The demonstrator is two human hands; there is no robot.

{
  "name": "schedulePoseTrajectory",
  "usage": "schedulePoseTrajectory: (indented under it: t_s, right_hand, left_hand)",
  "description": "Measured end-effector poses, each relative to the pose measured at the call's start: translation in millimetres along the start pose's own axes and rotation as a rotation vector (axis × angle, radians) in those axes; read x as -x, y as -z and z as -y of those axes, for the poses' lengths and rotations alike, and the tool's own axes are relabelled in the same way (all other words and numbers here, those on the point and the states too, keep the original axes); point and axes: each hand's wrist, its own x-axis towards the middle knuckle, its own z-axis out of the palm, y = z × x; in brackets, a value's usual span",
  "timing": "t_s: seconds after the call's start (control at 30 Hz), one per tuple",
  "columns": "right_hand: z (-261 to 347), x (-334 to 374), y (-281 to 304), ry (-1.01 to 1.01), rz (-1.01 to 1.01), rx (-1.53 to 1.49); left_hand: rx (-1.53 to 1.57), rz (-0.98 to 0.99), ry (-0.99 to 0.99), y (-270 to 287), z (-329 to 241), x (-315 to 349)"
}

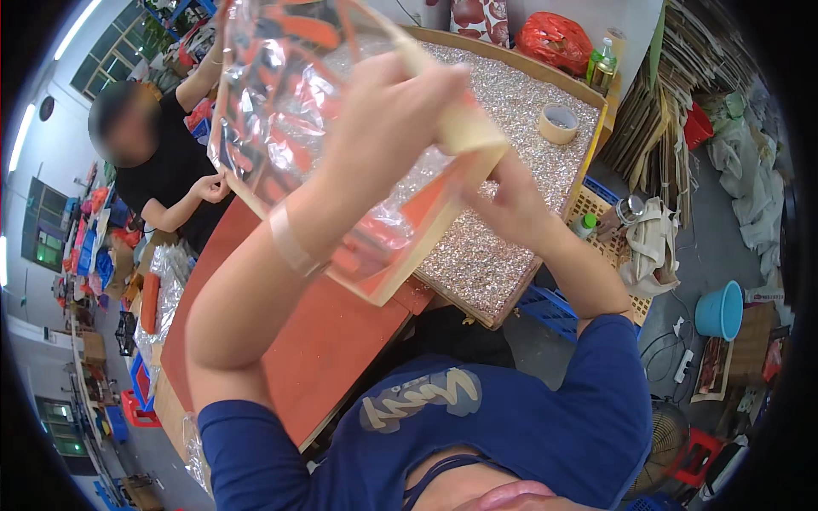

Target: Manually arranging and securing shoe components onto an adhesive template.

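A large flat panel [290, 119], covered in glossy clear film over orange and dark shapes, is raised and tilted above the table. Beige edging runs along its rim. My left hand [396, 119] reaches across its front with bent fingers at the upper rim, beside a blurred beige corner piece [469, 132]. My right hand [515, 200] is closed at the right corner, its fingertips partly behind the edge. A co-worker's hand [210, 188] touches the panel's left side. Behind it stands a shallow tray [590, 145] filled with glittering pinkish-silver bits.
A roll of beige tape [558, 123] lies on the glittering bits. The reddish-orange tabletop [273, 341] extends at left. A red plastic bag [554, 41] and a bottle [603, 66] stand behind the tray. Crates [596, 209], stacked cardboard [652, 128] and a blue bucket [720, 309] are at right.
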Motion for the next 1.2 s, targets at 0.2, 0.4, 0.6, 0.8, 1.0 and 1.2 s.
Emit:
schedulePoseTrajectory:
  t_s: [0.2,0.4,0.6,0.8,1.0,1.2]
  right_hand:
    - [-116,-17,110,-0.614,-0.302,-0.071]
    - [-203,-17,154,-0.885,-0.301,0.231]
    - [-205,-5,207,-0.479,0.003,1.565]
    - [-205,-7,183,-0.433,0.121,1.688]
    - [-216,-22,77,-0.167,0.359,1.258]
    - [-259,-67,85,-0.428,0.228,1.172]
  left_hand:
    - [0.315,0.274,0.567,-90,80,-4]
    - [-0.606,0.718,0.585,-97,188,147]
    - [-0.613,0.713,0.632,-109,198,166]
    - [-0.576,0.608,0.607,-110,204,176]
    - [-0.582,0.605,0.590,-108,201,177]
    - [-0.584,0.647,0.616,-110,202,167]
